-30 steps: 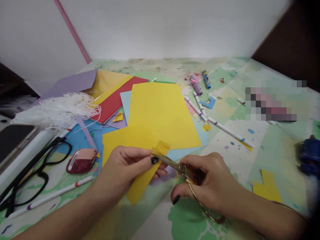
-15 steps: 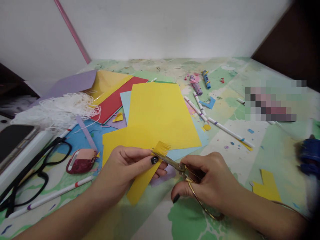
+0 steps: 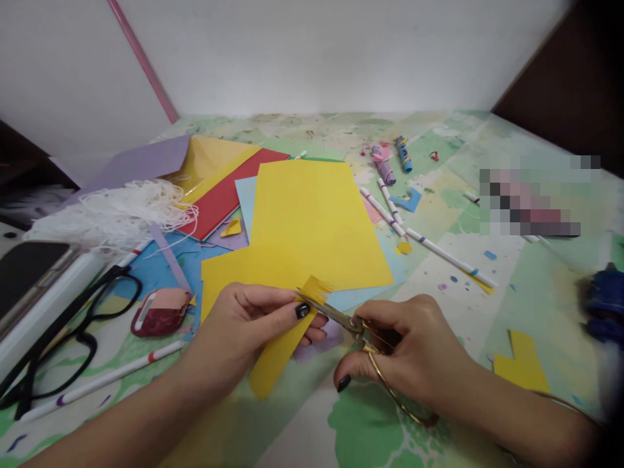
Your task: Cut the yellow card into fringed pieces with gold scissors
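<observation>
Between the thumb and fingers of my left hand (image 3: pixel 258 325) is a yellow paper strip (image 3: pixel 280 361). Its upper end is cut into a fine fringe, and its lower end hangs free toward me. My right hand (image 3: pixel 414 344) grips gold-handled scissors (image 3: pixel 358 335). Their blades lie across the strip just below the fringe, close to my left thumb; the blades look nearly closed. Behind my hands lies a large yellow paper sheet (image 3: pixel 312 221) on top of a light blue sheet (image 3: pixel 397 270). A purple paper piece (image 3: pixel 322 344) is partly hidden under my left fingers.
On the left are black glasses (image 3: pixel 82 351), a maroon-and-pink case (image 3: pixel 160 312), a phone (image 3: pixel 32 276) and white string (image 3: pixel 117 214). Striped white sticks (image 3: pixel 443 257), rolled paper pieces (image 3: pixel 383 166) and a yellow scrap (image 3: pixel 526 361) lie to the right. A dark blue object (image 3: pixel 607 302) stands at the right edge.
Almost nothing differs. Both hands keep their hold on the strip and the scissors, and the view has shifted very slightly.
</observation>
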Demonstrator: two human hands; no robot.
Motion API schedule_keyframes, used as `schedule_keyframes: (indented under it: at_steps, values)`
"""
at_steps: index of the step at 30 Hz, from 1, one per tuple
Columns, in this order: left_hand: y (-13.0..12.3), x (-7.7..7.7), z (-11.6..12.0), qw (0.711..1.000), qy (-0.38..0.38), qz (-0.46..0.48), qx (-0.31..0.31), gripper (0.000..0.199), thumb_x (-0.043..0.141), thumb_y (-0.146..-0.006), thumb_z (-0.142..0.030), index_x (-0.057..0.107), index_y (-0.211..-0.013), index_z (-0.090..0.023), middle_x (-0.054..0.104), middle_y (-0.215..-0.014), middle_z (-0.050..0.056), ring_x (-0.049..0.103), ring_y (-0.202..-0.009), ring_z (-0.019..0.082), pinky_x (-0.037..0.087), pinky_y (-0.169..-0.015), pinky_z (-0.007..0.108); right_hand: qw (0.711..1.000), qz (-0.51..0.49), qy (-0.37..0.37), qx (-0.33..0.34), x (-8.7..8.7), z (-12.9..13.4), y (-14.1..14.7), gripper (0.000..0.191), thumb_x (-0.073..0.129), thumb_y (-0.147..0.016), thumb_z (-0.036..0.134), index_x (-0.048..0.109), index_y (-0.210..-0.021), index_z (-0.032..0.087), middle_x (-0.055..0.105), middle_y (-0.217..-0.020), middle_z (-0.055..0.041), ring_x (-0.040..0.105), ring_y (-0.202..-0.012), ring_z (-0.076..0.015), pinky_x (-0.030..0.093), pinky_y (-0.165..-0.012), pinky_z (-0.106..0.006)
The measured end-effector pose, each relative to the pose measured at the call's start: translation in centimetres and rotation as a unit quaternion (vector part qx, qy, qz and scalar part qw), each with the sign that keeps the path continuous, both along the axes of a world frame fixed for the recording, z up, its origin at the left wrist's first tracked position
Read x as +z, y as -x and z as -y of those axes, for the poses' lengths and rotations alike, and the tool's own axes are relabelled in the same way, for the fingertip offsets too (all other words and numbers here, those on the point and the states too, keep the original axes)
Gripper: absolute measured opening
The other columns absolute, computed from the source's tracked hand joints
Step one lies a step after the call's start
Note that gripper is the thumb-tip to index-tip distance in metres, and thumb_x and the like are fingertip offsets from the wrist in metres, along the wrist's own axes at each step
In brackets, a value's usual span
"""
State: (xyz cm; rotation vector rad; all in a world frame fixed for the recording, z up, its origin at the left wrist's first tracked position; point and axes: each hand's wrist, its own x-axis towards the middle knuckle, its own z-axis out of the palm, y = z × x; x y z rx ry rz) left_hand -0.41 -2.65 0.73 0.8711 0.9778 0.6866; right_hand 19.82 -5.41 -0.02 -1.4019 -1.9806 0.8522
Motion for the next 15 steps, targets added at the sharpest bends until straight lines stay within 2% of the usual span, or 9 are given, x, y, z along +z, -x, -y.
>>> schedule_keyframes:
  at_steps: [15]
  values:
    - [0.11,-0.04,0.12,1.000,0.004,-0.013,0.006,0.008,0.068,-0.075,-0.021,0.075,-0.079,-0.019,0.074,-0.072,0.004,0.068,-0.065,0.014,0.053,-0.060,0.019,1.000,-0.001,0.004,0.001,-0.08,-0.14,-0.06,0.048,0.073,-0.060,0.054,0.050,-0.049,0.013,0.028,-0.042,0.0085,0.021,-0.042,-0.0045,0.018,-0.037,-0.017]
